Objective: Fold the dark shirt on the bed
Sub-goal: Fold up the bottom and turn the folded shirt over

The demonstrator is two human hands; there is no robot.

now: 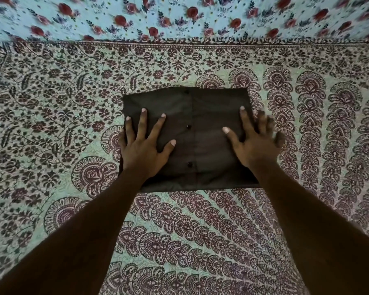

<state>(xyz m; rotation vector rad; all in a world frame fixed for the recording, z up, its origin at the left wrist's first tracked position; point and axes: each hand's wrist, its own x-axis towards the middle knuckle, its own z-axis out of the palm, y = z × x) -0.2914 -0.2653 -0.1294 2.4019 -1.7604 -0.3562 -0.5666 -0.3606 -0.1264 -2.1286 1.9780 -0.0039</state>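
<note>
The dark shirt (192,116) lies flat on the bed as a compact folded rectangle, its button placket running down the middle with two buttons showing. My left hand (143,143) rests palm down on the shirt's left side, fingers spread. My right hand (254,141) lies palm down on the right side, fingers spread and partly over the right edge; it is blurred. Neither hand grips any cloth.
The bed is covered by a pale green bedspread (51,128) with dark maroon paisley and vine print. Beyond its far border lies a light blue cloth (179,15) with red roses.
</note>
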